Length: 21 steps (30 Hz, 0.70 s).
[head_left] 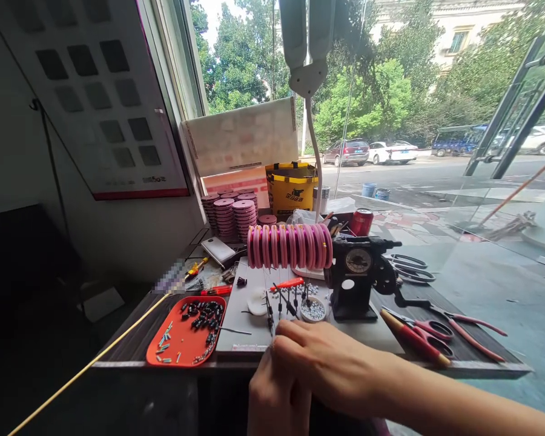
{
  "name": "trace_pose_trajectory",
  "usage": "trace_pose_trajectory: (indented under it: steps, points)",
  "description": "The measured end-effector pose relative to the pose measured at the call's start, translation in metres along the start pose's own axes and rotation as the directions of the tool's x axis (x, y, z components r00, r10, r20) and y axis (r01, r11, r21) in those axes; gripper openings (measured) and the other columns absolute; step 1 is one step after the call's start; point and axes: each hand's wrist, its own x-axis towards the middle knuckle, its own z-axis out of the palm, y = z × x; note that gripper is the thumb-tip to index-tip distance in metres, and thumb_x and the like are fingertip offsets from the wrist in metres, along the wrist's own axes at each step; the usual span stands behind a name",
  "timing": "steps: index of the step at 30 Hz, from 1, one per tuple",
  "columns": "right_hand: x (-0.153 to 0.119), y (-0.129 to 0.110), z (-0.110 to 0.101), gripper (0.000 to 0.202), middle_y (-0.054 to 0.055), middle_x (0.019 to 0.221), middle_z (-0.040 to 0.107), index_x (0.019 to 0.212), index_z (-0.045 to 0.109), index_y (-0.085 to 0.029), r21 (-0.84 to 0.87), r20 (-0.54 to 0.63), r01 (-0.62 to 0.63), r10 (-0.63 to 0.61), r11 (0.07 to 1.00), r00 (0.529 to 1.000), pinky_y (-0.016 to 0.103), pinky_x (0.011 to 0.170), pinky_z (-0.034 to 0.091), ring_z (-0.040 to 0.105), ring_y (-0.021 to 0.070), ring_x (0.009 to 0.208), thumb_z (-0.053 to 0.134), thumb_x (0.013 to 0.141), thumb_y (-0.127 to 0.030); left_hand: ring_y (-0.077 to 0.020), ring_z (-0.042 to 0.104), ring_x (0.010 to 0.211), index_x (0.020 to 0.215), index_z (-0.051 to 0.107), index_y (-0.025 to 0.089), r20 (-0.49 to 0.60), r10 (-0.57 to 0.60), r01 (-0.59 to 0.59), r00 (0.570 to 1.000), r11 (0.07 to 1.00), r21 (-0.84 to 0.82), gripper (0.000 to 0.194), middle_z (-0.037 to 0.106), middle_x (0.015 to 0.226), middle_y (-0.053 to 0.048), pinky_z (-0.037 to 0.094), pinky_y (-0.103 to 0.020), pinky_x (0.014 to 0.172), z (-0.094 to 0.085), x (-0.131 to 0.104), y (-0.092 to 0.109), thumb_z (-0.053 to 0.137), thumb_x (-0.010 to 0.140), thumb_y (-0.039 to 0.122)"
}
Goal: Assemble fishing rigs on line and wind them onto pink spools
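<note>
My right hand (318,357) and my left hand (272,390) meet at the front edge of the white board (236,330), fingers closed together. What they pinch is too small to make out; thin dark pieces and fine lines rise just beyond the fingertips. Above them a row of pink spools (290,246) sits on the shaft of a black hand-cranked winder (355,284). Fine lines hang from the spools to several small black pieces (280,306). A round dish of small pale beads (313,309) stands just behind my right hand.
On the left lies an orange-red tray (181,345) with black parts. To the right are scissors (431,336) and red-handled pliers (476,339). Stacked pink spools (234,215), a yellow bag (293,191) and a red can (362,222) stand behind. A long thin stick (91,363) crosses the left.
</note>
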Motion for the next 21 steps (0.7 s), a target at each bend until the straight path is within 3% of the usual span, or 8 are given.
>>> trace_pose_trajectory:
  steps: [1,2,4,6,8,13,18,21]
  points:
    - [-0.004,0.003,0.002,0.010,0.004,0.087,0.053,0.089,0.047,-0.017,-0.050,0.012,0.014,-0.014,0.999,1.000,0.024,0.053,0.035,0.044,0.0133,0.061,0.040,0.082,-0.014,-0.0163,0.055,0.059,0.068,0.062,0.018,0.061,-0.186,0.193,0.981,0.973,-0.130,0.012,0.062,0.063,-0.003,0.040,-0.025,0.053,-0.001,0.005,0.002,0.052,0.074,0.021]
    - [-0.009,0.006,0.004,0.013,0.004,0.090,0.054,0.091,0.047,-0.017,-0.097,0.015,0.030,-0.029,0.995,0.999,0.024,0.055,0.036,0.046,0.0139,0.063,0.040,0.082,-0.013,-0.0125,0.048,0.049,0.061,0.061,0.017,0.185,-0.359,0.397,0.915,0.881,-0.255,0.016,0.056,0.054,-0.001,0.035,-0.023,0.046,-0.003,0.011,0.004,0.056,0.072,0.027]
    - [-0.019,0.010,0.009,0.018,0.006,0.095,0.055,0.095,0.048,-0.017,-0.171,0.003,0.069,-0.069,0.983,0.998,0.027,0.063,0.040,0.050,0.0148,0.068,0.040,0.080,-0.011,-0.0065,0.033,0.040,0.056,0.060,0.014,0.468,-0.523,0.700,0.713,0.580,-0.418,0.021,0.045,0.046,0.004,0.024,-0.021,0.040,-0.005,0.021,0.005,0.062,0.066,0.033]
    - [-0.028,0.013,0.016,0.025,0.007,0.099,0.056,0.100,0.048,-0.016,-0.205,-0.044,0.109,-0.121,0.973,0.992,0.032,0.080,0.039,0.052,0.0150,0.072,0.039,0.079,-0.010,-0.0039,0.026,0.040,0.058,0.061,0.013,0.632,-0.562,0.843,0.533,0.288,-0.455,0.020,0.043,0.046,0.005,0.018,-0.020,0.039,-0.005,0.026,0.006,0.068,0.058,0.031]
    - [-0.036,0.015,0.025,0.030,0.007,0.100,0.058,0.105,0.048,-0.016,-0.209,-0.112,0.137,-0.162,0.968,0.980,0.035,0.092,0.031,0.054,0.0144,0.073,0.039,0.078,-0.009,-0.0030,0.028,0.040,0.060,0.061,0.012,0.683,-0.597,0.884,0.421,0.104,-0.455,0.019,0.047,0.049,0.004,0.016,-0.020,0.040,-0.003,0.025,0.006,0.070,0.054,0.028]
    - [-0.046,0.016,0.038,0.025,0.006,0.090,0.061,0.095,0.054,-0.017,-0.252,-0.207,0.158,-0.212,0.955,0.955,0.036,0.086,0.037,0.055,0.0155,0.073,0.037,0.079,-0.009,-0.0048,0.039,0.043,0.061,0.060,0.012,0.738,-0.581,0.881,0.343,-0.073,-0.467,0.012,0.050,0.050,0.003,0.023,-0.018,0.044,-0.003,0.021,0.011,0.068,0.055,0.019]
    - [-0.045,0.018,0.039,0.018,0.004,0.077,0.061,0.081,0.054,-0.018,-0.251,-0.260,0.139,-0.205,0.958,0.944,0.032,0.073,0.043,0.052,0.0142,0.065,0.038,0.083,-0.011,-0.0053,0.044,0.045,0.061,0.058,0.014,0.763,-0.604,0.877,0.230,-0.212,-0.431,0.011,0.049,0.048,0.005,0.026,-0.017,0.044,-0.005,0.023,0.011,0.064,0.053,0.009]
    - [-0.044,0.019,0.040,0.016,0.005,0.074,0.062,0.079,0.054,-0.015,-0.183,-0.321,0.146,-0.199,0.972,0.926,0.031,0.073,0.042,0.054,0.0148,0.066,0.039,0.082,-0.011,-0.0036,0.041,0.043,0.060,0.057,0.014,0.768,-0.606,0.849,0.204,-0.281,-0.447,0.012,0.047,0.048,0.006,0.023,-0.014,0.041,-0.003,0.023,0.010,0.062,0.053,0.006]
